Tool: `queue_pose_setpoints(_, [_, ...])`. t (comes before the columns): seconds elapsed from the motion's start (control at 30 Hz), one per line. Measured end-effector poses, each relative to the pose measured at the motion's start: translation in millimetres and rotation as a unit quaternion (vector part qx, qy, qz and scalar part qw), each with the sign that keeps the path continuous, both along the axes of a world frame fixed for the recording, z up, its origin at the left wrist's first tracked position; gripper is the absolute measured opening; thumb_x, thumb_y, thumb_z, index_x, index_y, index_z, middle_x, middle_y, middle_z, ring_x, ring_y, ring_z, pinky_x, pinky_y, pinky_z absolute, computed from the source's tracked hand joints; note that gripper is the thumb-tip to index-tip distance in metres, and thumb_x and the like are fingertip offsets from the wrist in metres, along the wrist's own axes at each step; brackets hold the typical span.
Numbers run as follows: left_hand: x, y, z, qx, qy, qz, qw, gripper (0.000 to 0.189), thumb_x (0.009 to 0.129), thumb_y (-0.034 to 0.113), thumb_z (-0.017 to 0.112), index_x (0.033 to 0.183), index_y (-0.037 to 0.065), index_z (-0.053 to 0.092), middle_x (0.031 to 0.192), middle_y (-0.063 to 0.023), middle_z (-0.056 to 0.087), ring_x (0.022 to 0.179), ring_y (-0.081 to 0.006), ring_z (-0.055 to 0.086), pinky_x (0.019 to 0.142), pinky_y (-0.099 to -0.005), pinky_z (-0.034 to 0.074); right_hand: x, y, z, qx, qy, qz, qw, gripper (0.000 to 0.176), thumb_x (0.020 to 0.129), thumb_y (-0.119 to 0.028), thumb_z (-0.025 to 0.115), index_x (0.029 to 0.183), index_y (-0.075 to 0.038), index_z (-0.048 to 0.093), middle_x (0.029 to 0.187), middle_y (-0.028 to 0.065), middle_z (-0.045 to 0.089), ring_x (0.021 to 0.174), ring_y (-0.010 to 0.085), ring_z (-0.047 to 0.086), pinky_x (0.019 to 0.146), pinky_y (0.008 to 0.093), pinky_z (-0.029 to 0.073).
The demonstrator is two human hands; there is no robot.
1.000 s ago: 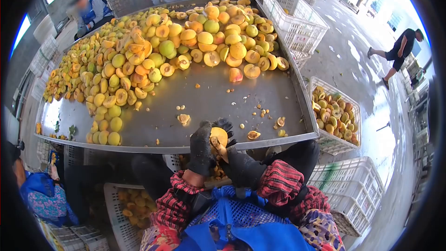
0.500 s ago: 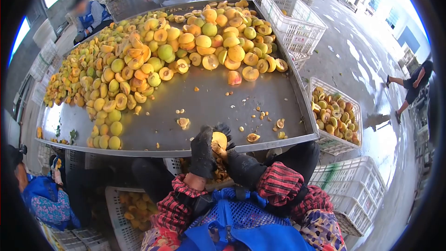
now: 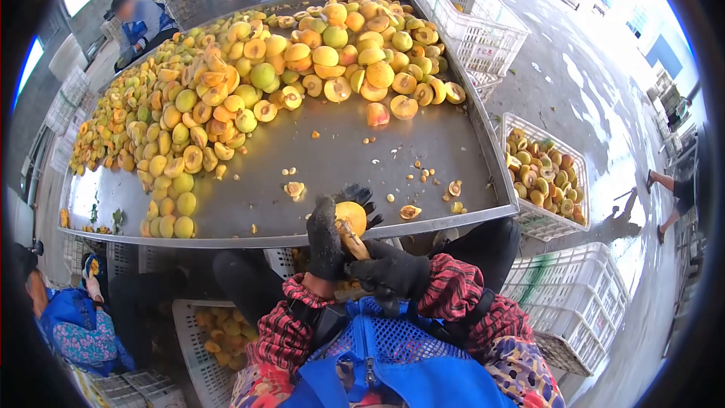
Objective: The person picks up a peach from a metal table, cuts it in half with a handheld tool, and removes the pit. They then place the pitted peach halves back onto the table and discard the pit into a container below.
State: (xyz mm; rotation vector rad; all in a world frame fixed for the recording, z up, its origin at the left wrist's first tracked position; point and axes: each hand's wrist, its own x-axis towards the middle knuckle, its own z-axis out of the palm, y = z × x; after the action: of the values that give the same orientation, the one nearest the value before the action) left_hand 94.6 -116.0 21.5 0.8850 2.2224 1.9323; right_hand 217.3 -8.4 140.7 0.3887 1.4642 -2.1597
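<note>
My left hand [image 3: 326,240], in a dark glove, holds a yellow peach half [image 3: 352,213] just over the near edge of the metal table, its fingers curled behind the fruit. In my gloved right hand [image 3: 394,270] is a short tan hand tool [image 3: 353,242], its far end against the peach. The exact shape of the tool's tip is hidden. Beyond my hands, a broad heap of peaches [image 3: 226,83], many of them halved, covers the back and left of the table [image 3: 302,159]. Loose scraps and pits [image 3: 411,212] lie nearer to me.
A crate of peach halves [image 3: 545,181] stands right of the table. Near my right leg is a white crate [image 3: 566,306]; another crate with fruit [image 3: 198,347] sits low at my left. Co-workers sit across the table and at my left. Someone walks at far right.
My right hand has moved up and turned, bringing the tan tool into clearer view against the peach. My left hand has risen slightly with the fruit. The walking person at right has moved nearer.
</note>
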Motion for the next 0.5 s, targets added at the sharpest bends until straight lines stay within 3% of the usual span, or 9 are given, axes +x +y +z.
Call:
queue_pose_setpoints(0.03, [5,1,18,-0.045,0.072,0.024,0.996,0.028,0.090,0.018,0.048,0.105,-0.004,0.055,0.091,-0.0169,0.064,0.082,-0.0258,0.064,0.077,-0.0356,0.052,0,1,3,-0.021,-0.004,0.005,1.000,0.031,0.085,-0.026,0.064,0.104,-0.007,0.050,0.065,0.0000,0.051,0.044,0.0083,0.046,0.035,0.0218,0.032])
queue_pose_setpoints(0.07, [8,4,31,0.037,-0.091,-0.036,0.995,0.032,0.091,0.022,0.045,0.108,-0.004,0.054,0.096,-0.0173,0.063,0.086,-0.0261,0.064,0.080,-0.0362,0.051,1,2,5,-0.042,-0.009,0.012,0.999,0.031,0.084,-0.027,0.065,0.103,-0.008,0.051,0.064,-0.0010,0.050,0.043,0.0076,0.045,0.036,0.0213,0.032])
queue_pose_setpoints(0.13, [12,11,53,0.194,-0.402,-0.148,0.882,0.041,0.094,0.029,0.040,0.115,-0.004,0.052,0.108,-0.0179,0.062,0.095,-0.0266,0.062,0.087,-0.0374,0.050,-1,0,-26,0.142,0.350,-0.033,0.925,0.032,0.083,-0.026,0.066,0.104,-0.008,0.051,0.063,-0.0015,0.050,0.043,0.0067,0.045,0.036,0.0209,0.032])
queue_pose_setpoints(0.2, [13,12,69,0.245,-0.501,-0.192,0.807,0.049,0.095,0.036,0.036,0.120,-0.004,0.051,0.115,-0.0178,0.058,0.103,-0.0279,0.059,0.091,-0.0411,0.047,2,2,-36,0.110,0.352,-0.039,0.929,0.032,0.083,-0.026,0.066,0.105,-0.007,0.051,0.063,-0.0017,0.050,0.044,0.0062,0.045,0.036,0.0206,0.033])
queue_pose_setpoints(0.23, [14,13,73,0.270,-0.546,-0.213,0.764,0.053,0.095,0.039,0.034,0.122,-0.003,0.050,0.118,-0.0178,0.057,0.107,-0.0285,0.057,0.094,-0.0429,0.046,5,7,-31,-0.012,0.178,-0.021,0.984,0.033,0.083,-0.025,0.066,0.105,-0.007,0.051,0.063,-0.0016,0.051,0.044,0.0062,0.046,0.037,0.0205,0.034])
queue_pose_setpoints(0.27, [14,14,72,0.288,-0.575,-0.208,0.736,0.054,0.095,0.041,0.033,0.122,-0.003,0.050,0.119,-0.0181,0.056,0.108,-0.0290,0.056,0.094,-0.0446,0.046,8,11,-23,-0.135,-0.005,-0.002,0.991,0.033,0.083,-0.025,0.065,0.105,-0.007,0.051,0.063,-0.0015,0.051,0.045,0.0062,0.046,0.037,0.0205,0.034])
queue_pose_setpoints(0.33, [16,15,73,0.325,-0.629,-0.194,0.679,0.057,0.094,0.044,0.033,0.123,-0.003,0.049,0.119,-0.0186,0.056,0.111,-0.0300,0.054,0.094,-0.0480,0.046,20,11,-20,-0.161,0.020,0.022,0.987,0.031,0.083,-0.024,0.064,0.105,-0.006,0.051,0.063,-0.0014,0.051,0.045,0.0062,0.046,0.037,0.0207,0.036])
queue_pose_setpoints(0.43, [15,12,88,0.314,-0.602,-0.153,0.718,0.056,0.094,0.043,0.035,0.123,-0.004,0.049,0.118,-0.0192,0.056,0.108,-0.0305,0.056,0.093,-0.0480,0.047,30,23,-29,-0.175,0.034,0.059,0.982,0.033,0.083,-0.024,0.064,0.106,-0.006,0.050,0.066,0.0001,0.053,0.047,0.0062,0.049,0.040,0.0202,0.039])
queue_pose_setpoints(0.5, [2,-7,65,0.250,-0.468,-0.123,0.839,0.053,0.094,0.041,0.041,0.119,-0.005,0.051,0.114,-0.0168,0.059,0.103,-0.0291,0.059,0.089,-0.0407,0.050,34,23,-54,-0.141,0.008,0.055,0.988,0.035,0.083,-0.026,0.065,0.107,-0.006,0.050,0.066,0.0000,0.053,0.049,0.0052,0.049,0.041,0.0189,0.039])
